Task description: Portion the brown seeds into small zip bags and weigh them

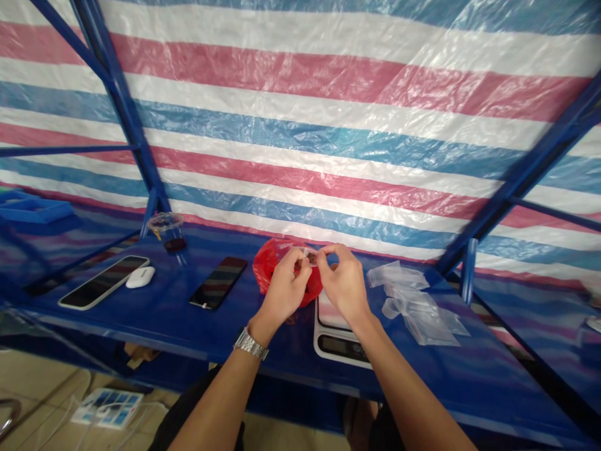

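My left hand [287,280], with a metal watch [251,344] on its wrist, pinches one side of a small clear plastic bag [312,257]. Something small and brown shows inside it, too small to name. On the other side my right hand [343,280] grips the bag's edge between thumb and forefinger. Below and behind my hands a red plastic bag [263,266] stands open on the blue table; its contents are mostly hidden. Partly under my right hand and forearm lies a white digital scale [323,343].
Several clear zip bags [417,307] lie right of the scale. To the left are a black phone [218,283], a white earbud case [140,277], a larger phone [106,282] and a clear cup [171,233] with dark liquid. Blue metal posts [126,113] frame the table's back.
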`<state>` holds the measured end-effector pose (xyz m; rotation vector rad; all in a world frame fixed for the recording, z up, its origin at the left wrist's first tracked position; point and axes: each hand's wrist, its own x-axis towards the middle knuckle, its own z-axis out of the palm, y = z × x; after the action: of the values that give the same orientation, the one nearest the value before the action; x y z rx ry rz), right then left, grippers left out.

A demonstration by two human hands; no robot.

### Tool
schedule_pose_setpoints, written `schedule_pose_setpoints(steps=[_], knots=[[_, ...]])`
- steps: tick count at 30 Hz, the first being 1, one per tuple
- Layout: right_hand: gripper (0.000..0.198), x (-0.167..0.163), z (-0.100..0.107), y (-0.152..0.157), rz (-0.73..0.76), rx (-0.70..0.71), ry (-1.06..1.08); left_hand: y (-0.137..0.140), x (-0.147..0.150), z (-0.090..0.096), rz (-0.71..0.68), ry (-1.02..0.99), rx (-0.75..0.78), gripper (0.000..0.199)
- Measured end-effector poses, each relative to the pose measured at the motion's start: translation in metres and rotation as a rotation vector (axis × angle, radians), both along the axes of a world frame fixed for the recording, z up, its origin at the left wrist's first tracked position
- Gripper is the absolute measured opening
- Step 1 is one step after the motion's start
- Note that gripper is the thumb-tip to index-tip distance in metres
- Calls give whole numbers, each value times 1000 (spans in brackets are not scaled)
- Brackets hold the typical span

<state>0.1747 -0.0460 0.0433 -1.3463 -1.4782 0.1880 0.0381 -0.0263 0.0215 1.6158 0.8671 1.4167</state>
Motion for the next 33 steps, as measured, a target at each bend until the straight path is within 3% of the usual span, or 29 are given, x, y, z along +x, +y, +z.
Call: schedule_pose_setpoints(steps=[4,10,13,15,19,22,24,26,33], knots=[[29,1,-2,4,55,-59,109,11,5,-2,33,-135,-60,25],[53,-13,-6,8,245,-448,518,15,-7,0,-16,-223,-177,32],[62,-17,-6,9,303,-428,730,18,-21,-2,-62,-157,-221,31],[63,-18,-8,12,302,-374,752,22,-29,-7,-49,-107,-232,33],[46,-18,-16,20,134,-196,522,28,-36,-18,137,-65,-162,38],[35,-21,-20,20,-1,-87,199,24,-32,-21,220,71,-11,59],[35,-24,-20,16,-51,-102,19,21,-27,-21,213,278,80,70],[40,-27,-17,11,-81,-150,-103,20,-22,-22,208,448,118,69],[36,-23,-8,4,-85,-134,-231,37,-11,-26,201,467,117,60]])
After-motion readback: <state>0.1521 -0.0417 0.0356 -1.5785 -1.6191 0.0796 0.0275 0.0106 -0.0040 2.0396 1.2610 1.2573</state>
